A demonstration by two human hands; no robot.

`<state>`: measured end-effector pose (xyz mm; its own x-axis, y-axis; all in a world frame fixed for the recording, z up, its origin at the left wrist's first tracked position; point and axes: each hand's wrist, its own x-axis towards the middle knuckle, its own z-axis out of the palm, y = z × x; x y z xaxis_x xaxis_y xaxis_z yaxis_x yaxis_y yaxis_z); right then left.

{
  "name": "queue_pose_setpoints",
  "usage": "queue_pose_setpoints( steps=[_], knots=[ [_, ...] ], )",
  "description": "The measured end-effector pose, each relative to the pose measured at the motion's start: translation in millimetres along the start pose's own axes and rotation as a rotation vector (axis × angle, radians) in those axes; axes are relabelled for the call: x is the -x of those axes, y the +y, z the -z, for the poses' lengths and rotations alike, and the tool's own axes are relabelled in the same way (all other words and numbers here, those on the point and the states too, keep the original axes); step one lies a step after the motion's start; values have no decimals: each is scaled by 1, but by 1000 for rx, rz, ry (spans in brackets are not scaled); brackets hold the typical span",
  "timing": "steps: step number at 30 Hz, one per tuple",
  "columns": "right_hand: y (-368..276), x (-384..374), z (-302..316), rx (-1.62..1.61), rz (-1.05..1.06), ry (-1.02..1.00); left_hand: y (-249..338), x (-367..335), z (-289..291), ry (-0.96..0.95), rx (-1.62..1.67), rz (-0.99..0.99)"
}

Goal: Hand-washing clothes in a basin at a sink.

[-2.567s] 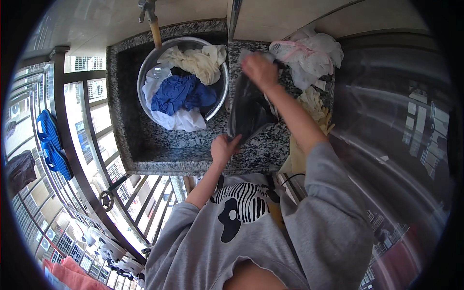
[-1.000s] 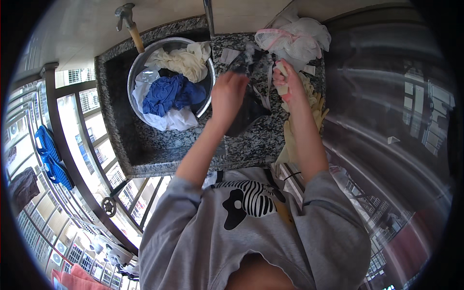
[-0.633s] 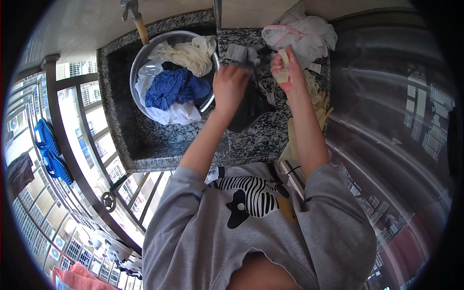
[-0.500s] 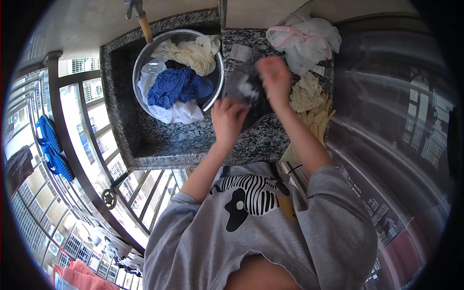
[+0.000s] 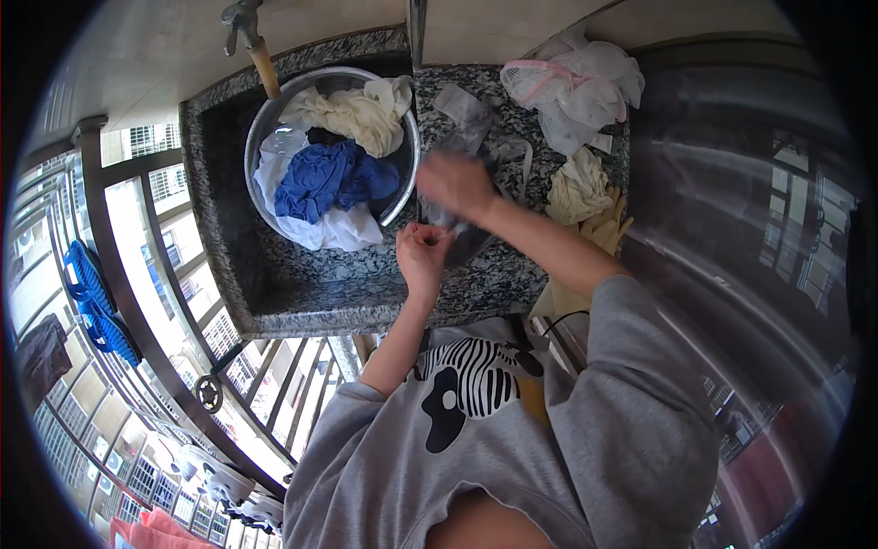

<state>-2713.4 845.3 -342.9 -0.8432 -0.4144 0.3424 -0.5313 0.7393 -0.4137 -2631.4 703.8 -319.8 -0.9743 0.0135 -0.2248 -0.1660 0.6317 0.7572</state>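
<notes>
A dark grey, wet-looking garment (image 5: pixel 471 245) lies spread on the speckled stone counter, partly covered by my right forearm. At its near left corner my left hand (image 5: pixel 423 261) is closed, fingers pinching the cloth's edge. Over the garment's left side is my right hand (image 5: pixel 455 188), smeared by motion, so its fingers and anything in them cannot be made out. Left of both hands, a round metal basin (image 5: pixel 409 203) stands in the stone sink. It holds a blue cloth (image 5: pixel 320 181), a cream cloth (image 5: pixel 361 119) and a white cloth (image 5: pixel 334 229).
A tap (image 5: pixel 245 23) hangs over the sink's far left. White mesh laundry bags (image 5: pixel 585 87) lie at the counter's back right. Nearer are a crumpled cream cloth (image 5: pixel 579 188) and pale yellow rubber gloves (image 5: pixel 604 227). A window railing (image 5: pixel 137 247) runs along the left.
My right hand has swept left and nearer across the dark garment, toward my left hand. The left hand stays at the garment's near left corner. The view has shifted slightly.
</notes>
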Motion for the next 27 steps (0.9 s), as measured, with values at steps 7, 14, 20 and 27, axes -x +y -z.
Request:
queue_pose_setpoints(
  steps=[7, 14, 20, 27],
  knots=[
    [-37, 17, -10, -76, -187, -114, -11, -3, 1, -77, -66, 72],
    [72, -23, 9, 60, -352, 386, 43, -54, 23, -399, -566, -253],
    [63, -31, 75, -1346, -1267, 653, 75, -144, -34, 127, -278, -565],
    [49, 5, 115, -1050, -1276, 517, 77, -61, 23, -74, -79, -654]
  ],
)
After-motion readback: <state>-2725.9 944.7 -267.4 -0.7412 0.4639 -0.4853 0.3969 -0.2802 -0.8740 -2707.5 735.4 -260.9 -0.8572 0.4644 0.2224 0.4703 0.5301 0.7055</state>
